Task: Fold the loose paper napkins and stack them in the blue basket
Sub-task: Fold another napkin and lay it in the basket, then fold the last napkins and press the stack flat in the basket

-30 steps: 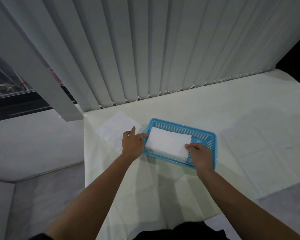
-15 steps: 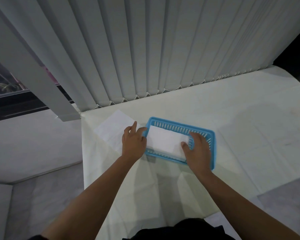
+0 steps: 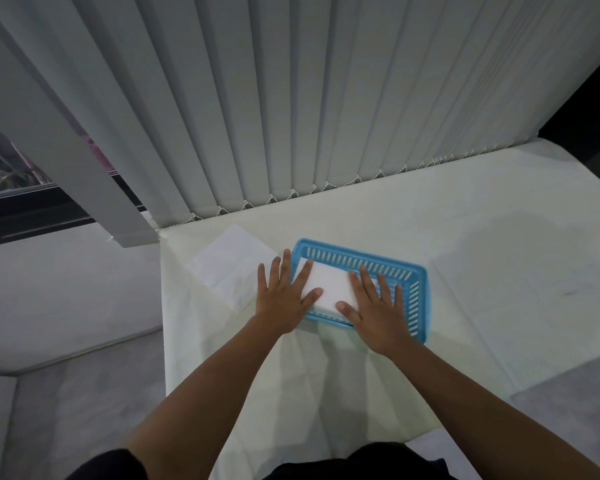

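A blue slotted basket (image 3: 414, 271) sits on the white-covered table, a little left of its middle. Inside it lies a stack of folded white napkins (image 3: 331, 285). My left hand (image 3: 284, 294) lies flat with fingers spread over the basket's left rim and the left end of the stack. My right hand (image 3: 374, 306) lies flat, fingers spread, on the right part of the stack. Neither hand grips anything. Left of the basket, loose unfolded white napkins (image 3: 227, 271) lie flat on the table, partly under my left hand.
Vertical blinds (image 3: 326, 116) hang along the table's far edge. The table's left edge (image 3: 163, 306) drops to a grey floor. White cloth stretches to the right of the basket and in front of it.
Both hands let go of the folded napkins' ends and flattened onto the stack, which has sunk into the basket. The camera view tilted slightly.
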`<state>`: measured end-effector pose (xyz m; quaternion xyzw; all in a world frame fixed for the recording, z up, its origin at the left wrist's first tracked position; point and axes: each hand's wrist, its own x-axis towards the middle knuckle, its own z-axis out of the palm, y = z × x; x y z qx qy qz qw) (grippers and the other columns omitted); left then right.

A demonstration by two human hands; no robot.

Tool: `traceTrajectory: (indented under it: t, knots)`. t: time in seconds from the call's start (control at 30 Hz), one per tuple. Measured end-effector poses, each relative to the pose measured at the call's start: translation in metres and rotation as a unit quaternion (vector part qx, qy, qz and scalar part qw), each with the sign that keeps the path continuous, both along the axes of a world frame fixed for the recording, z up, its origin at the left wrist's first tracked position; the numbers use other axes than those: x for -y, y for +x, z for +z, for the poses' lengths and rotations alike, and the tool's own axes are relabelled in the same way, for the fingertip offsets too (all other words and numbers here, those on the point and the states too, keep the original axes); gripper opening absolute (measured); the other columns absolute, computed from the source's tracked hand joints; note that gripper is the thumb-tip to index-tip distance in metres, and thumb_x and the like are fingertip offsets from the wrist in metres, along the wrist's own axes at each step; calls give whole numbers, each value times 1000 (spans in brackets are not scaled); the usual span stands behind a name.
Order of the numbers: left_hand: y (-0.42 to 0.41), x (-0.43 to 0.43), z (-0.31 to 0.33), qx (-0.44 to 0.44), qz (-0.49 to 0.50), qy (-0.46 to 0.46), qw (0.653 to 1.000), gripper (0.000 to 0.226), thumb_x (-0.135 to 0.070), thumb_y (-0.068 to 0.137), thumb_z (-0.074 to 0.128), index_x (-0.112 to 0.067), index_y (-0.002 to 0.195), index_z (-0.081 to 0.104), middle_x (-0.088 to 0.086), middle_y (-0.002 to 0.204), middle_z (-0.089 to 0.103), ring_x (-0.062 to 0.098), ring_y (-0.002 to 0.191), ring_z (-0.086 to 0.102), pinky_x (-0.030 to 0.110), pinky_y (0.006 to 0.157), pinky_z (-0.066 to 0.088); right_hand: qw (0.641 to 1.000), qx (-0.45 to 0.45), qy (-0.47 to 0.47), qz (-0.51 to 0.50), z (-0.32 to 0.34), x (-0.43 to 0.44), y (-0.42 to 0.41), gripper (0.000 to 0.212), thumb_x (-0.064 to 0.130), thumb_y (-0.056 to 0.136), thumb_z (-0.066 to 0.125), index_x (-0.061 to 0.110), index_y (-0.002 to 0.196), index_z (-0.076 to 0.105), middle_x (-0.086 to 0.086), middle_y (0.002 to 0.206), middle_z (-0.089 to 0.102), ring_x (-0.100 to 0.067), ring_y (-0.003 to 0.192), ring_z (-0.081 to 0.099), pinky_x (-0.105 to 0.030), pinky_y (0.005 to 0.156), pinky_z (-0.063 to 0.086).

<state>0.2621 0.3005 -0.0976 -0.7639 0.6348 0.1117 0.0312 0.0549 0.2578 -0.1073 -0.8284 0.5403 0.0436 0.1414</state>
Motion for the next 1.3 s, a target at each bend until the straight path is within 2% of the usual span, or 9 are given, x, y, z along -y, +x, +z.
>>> traceTrajectory:
  t: [0.13, 0.23, 0.33, 0.5, 0.73, 0.87, 0.97, 1.2, 1.3]
  knots:
    - [4, -3, 3, -34, 30, -27, 999, 84, -78, 74, -12, -36, 147, -19, 4, 160, -16, 31, 148, -1, 53, 116, -8, 1000, 3, -20, -4, 9, 0, 3, 86, 79, 78, -6, 33, 151, -2, 5, 162, -4, -28, 148, -6, -53, 115, -12]
    - [15, -6, 7, -62, 71, -86, 992, 81, -76, 76, -14, -39, 148, -11, 3, 162, -7, 29, 147, 7, 51, 118, -1, 998, 29, -52, 5, 23, 0, 12, 85, 77, 80, -3, 32, 152, 5, 4, 163, -2, -28, 148, -3, -50, 115, -11]
    - [36, -7, 8, -77, 136, -100, 983, 75, -71, 84, -2, -35, 150, -1, 3, 162, -2, 29, 148, 8, 51, 118, 1, 995, 58, -78, 32, 41, 6, 35, 75, 70, 88, 8, 30, 151, 15, 4, 162, 3, -27, 147, 3, -49, 117, -6]
    - [80, -14, 9, -58, 215, -78, 972, 68, -61, 94, 20, -27, 151, 11, 7, 162, 1, 31, 148, 8, 50, 119, 3, 990, 54, -74, 105, 55, 28, 95, 61, 54, 96, 29, 26, 150, 22, 3, 162, 10, -27, 146, 8, -50, 118, 0]
    - [138, -19, 17, -49, 258, -23, 965, 63, -47, 97, 37, -16, 149, 20, 15, 160, 11, 34, 145, 15, 46, 118, 13, 980, 5, -35, 194, 50, 63, 192, 58, 48, 97, 33, 23, 149, 24, 2, 161, 14, -27, 146, 10, -50, 118, 2]
    - [157, -15, 16, -128, 278, -7, 952, 60, -40, 96, 44, -13, 147, 26, 14, 154, 28, 33, 139, 29, 43, 113, 26, 973, -31, -11, 227, 38, 80, 229, 57, 44, 97, 34, 21, 148, 25, 0, 160, 17, -28, 145, 14, -49, 118, 6]
    - [165, -12, 11, -176, 301, -6, 937, 59, -36, 95, 47, -13, 145, 29, 12, 151, 33, 32, 135, 34, 43, 108, 33, 967, -54, 5, 248, 28, 91, 247, 57, 43, 96, 35, 20, 148, 25, 0, 160, 19, -29, 144, 16, -49, 117, 7]
    - [181, 2, 0, -166, 325, -23, 931, 59, -25, 88, 59, -15, 141, 34, 11, 139, 43, 32, 125, 42, 43, 96, 43, 957, -70, 37, 278, 12, 110, 281, 58, 39, 95, 39, 18, 147, 27, -2, 158, 22, -30, 140, 23, -47, 115, 15]
    - [187, 5, -5, -218, 337, -36, 915, 61, -10, 84, 60, -13, 140, 36, 14, 131, 48, 33, 118, 50, 41, 95, 45, 956, -58, 50, 283, 7, 111, 291, 59, 35, 95, 42, 20, 149, 24, -3, 158, 22, -32, 137, 27, -46, 112, 22]
